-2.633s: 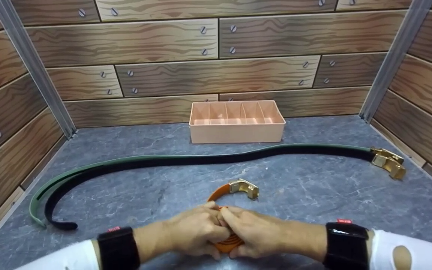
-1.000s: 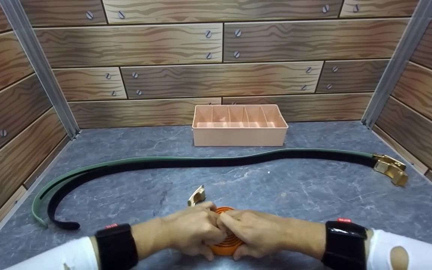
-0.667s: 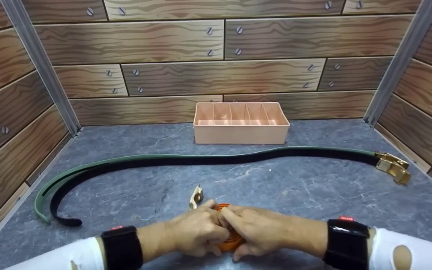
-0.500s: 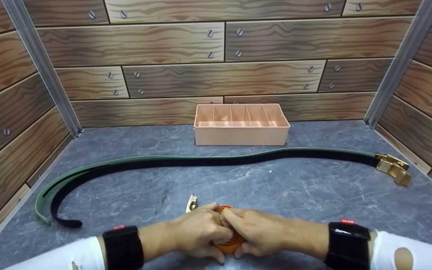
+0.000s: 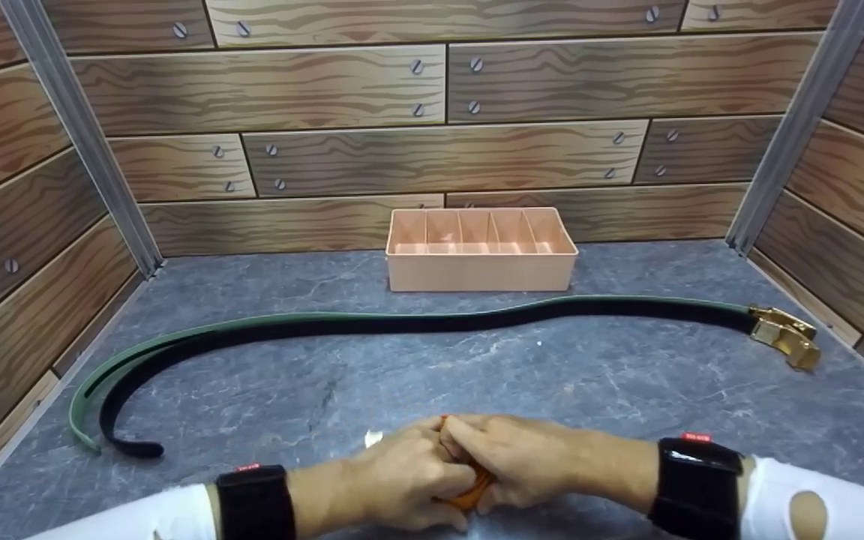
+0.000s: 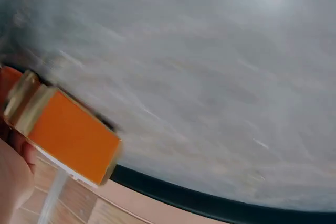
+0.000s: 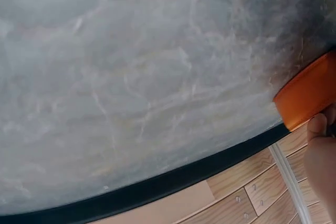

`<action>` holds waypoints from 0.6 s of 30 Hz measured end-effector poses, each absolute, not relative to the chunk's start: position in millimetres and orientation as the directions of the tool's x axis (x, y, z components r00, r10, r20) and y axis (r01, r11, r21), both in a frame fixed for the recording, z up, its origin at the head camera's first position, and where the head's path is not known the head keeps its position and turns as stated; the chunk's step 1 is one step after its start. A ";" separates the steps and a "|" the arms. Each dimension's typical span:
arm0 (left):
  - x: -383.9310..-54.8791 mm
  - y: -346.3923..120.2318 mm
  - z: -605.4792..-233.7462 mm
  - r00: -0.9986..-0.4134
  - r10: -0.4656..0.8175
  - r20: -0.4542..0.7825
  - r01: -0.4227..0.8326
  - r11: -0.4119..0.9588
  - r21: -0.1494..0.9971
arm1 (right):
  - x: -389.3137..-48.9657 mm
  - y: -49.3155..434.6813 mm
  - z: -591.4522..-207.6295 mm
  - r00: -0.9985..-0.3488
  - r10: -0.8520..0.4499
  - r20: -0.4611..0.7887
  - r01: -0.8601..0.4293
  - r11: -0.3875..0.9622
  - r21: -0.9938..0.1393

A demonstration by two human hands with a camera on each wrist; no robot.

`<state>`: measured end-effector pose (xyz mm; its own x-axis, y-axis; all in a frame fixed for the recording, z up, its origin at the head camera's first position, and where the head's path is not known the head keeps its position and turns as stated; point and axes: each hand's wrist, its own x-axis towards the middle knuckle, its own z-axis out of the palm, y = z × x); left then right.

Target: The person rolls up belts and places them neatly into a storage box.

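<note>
Wood-patterned walls (image 5: 327, 82) stood behind the grey tabletop (image 5: 252, 405), where a pink divided box (image 5: 481, 271) sat beyond long green and black strapping (image 5: 417, 324). Nearer, the left hand (image 5: 409, 476) and right hand (image 5: 514, 461) were both clamped on an orange belt (image 5: 475, 491) between them, its gold-edged buckle (image 6: 76, 137) jutting beside the left.
</note>
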<state>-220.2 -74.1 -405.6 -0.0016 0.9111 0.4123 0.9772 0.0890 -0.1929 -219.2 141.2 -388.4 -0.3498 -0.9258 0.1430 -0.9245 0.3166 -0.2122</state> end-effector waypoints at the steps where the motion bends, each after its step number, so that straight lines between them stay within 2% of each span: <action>1: -219.1 -73.9 -405.0 -0.019 0.917 0.398 0.978 0.099 -0.182 | -219.0 141.5 -389.3 -0.346 -0.927 0.146 -0.925 0.311 -0.220; 6: -215.5 -83.0 -396.9 -0.134 0.956 0.262 0.978 0.171 -0.122 | -219.2 144.8 -390.8 -0.338 -0.932 0.130 -0.926 0.304 -0.226; 9: -213.7 -86.0 -397.1 -0.127 0.963 0.239 0.978 0.162 -0.133 | -220.0 146.1 -389.5 -0.330 -0.937 0.113 -0.929 0.301 -0.216; 14: -209.6 -83.4 -408.1 -0.101 0.924 0.369 0.984 0.148 -0.101 | -221.8 144.8 -388.4 -0.330 -0.936 0.125 -0.929 0.299 -0.215; 18: -202.7 -74.2 -416.0 -0.149 0.864 0.481 0.980 0.195 -0.045 | -220.8 147.4 -387.7 -0.387 -0.909 0.154 -0.907 0.345 -0.243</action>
